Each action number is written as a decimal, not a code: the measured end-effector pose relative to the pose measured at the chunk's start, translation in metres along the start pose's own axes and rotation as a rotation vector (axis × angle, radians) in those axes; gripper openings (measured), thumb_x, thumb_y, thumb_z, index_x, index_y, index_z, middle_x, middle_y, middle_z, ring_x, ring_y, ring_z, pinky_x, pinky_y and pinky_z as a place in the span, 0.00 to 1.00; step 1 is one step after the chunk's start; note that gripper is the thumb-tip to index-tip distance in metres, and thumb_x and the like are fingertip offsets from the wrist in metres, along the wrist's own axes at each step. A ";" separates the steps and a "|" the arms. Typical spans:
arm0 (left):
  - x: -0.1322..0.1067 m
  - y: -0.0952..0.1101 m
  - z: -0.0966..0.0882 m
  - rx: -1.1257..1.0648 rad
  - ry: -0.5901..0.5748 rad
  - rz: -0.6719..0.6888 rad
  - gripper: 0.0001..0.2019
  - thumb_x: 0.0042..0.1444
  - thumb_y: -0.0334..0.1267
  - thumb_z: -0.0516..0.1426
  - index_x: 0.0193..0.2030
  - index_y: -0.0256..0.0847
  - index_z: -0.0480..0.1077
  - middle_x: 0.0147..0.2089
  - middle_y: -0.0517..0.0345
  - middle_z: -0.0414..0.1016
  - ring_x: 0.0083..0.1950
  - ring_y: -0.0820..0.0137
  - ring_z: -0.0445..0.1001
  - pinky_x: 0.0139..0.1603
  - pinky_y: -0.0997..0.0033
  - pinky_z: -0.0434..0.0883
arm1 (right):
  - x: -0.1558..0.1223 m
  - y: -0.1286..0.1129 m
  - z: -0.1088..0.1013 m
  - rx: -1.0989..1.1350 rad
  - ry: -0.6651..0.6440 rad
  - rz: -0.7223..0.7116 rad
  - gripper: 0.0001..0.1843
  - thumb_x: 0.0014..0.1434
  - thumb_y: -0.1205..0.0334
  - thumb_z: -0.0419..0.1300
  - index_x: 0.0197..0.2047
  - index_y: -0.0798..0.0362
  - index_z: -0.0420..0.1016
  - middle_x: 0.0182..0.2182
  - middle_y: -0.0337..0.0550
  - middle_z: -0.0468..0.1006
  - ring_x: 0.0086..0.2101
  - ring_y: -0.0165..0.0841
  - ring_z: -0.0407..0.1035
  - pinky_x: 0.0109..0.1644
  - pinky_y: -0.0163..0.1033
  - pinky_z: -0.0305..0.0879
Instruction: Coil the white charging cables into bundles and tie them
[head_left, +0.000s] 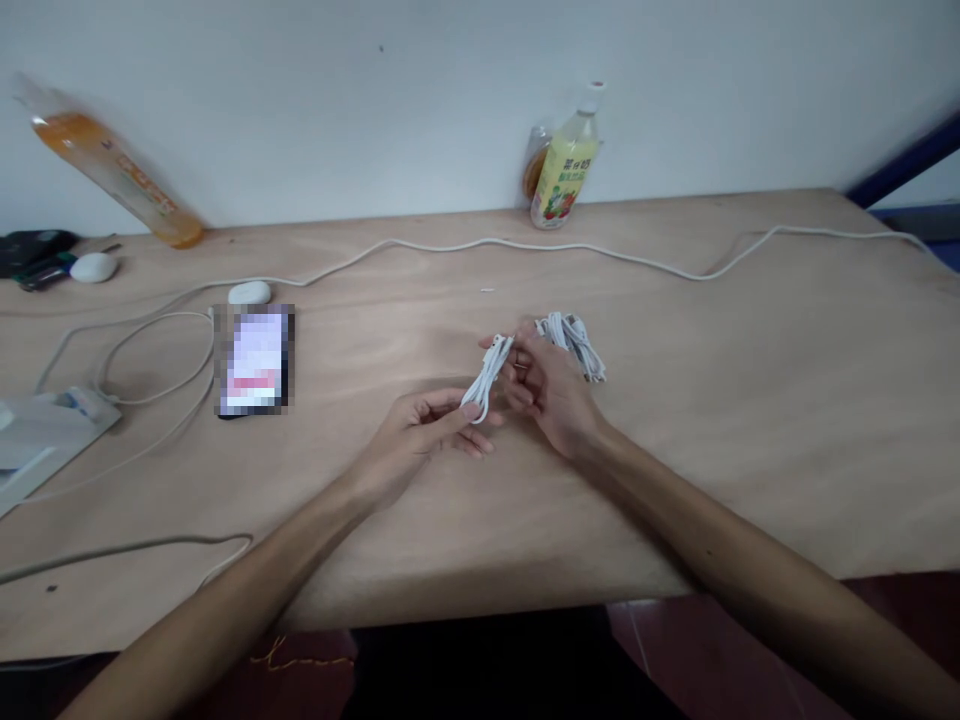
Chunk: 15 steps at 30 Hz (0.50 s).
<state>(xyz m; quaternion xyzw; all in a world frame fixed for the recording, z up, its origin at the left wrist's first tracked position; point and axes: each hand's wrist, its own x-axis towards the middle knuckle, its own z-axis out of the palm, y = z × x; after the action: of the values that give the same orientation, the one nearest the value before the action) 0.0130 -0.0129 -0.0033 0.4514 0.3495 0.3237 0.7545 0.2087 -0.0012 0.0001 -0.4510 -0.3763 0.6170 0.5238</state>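
Observation:
Both my hands meet over the middle of the wooden table (750, 400), holding a folded white cable bundle (487, 375) between them. My left hand (420, 430) pinches the bundle's lower looped end with fingers curled. My right hand (547, 390) grips its upper end, fingers closed round it. A second coiled white cable bundle (574, 340) lies on the table just behind my right hand.
A phone (255, 360) lies face up at the left with a white charger (249, 292) and looped cable beside it. A long white cord (600, 250) runs across the back. A yellow drink bottle (562, 165) stands by the wall; an orange bottle (112, 175) leans at far left.

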 end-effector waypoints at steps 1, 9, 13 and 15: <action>0.000 0.001 0.001 -0.038 0.005 -0.018 0.12 0.63 0.46 0.72 0.47 0.42 0.87 0.49 0.47 0.91 0.37 0.65 0.86 0.42 0.64 0.84 | 0.000 0.000 0.001 0.020 -0.004 0.028 0.28 0.57 0.32 0.70 0.39 0.52 0.85 0.25 0.32 0.61 0.21 0.25 0.47 0.22 0.36 0.38; -0.001 0.002 0.003 -0.277 -0.001 -0.102 0.16 0.60 0.43 0.75 0.48 0.35 0.85 0.42 0.50 0.87 0.35 0.72 0.81 0.41 0.72 0.76 | -0.002 0.004 0.000 0.002 -0.128 0.112 0.22 0.61 0.45 0.67 0.48 0.54 0.88 0.25 0.33 0.65 0.22 0.26 0.48 0.24 0.35 0.35; 0.000 0.003 0.004 -0.319 -0.026 -0.117 0.16 0.59 0.42 0.75 0.47 0.33 0.85 0.34 0.56 0.80 0.33 0.73 0.77 0.36 0.73 0.72 | -0.002 0.007 -0.002 -0.007 -0.183 0.070 0.22 0.62 0.42 0.70 0.47 0.53 0.87 0.24 0.32 0.64 0.23 0.25 0.46 0.25 0.36 0.34; -0.002 0.004 0.004 -0.341 -0.032 -0.141 0.17 0.59 0.42 0.75 0.49 0.32 0.84 0.30 0.62 0.72 0.29 0.76 0.72 0.32 0.74 0.68 | -0.001 0.009 -0.002 -0.025 -0.195 0.040 0.23 0.63 0.40 0.71 0.46 0.53 0.87 0.23 0.31 0.61 0.23 0.26 0.46 0.25 0.36 0.35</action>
<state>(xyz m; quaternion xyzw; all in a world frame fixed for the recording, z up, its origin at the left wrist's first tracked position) 0.0150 -0.0146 0.0021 0.2966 0.3081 0.3174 0.8464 0.2081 -0.0036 -0.0085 -0.4026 -0.4239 0.6636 0.4667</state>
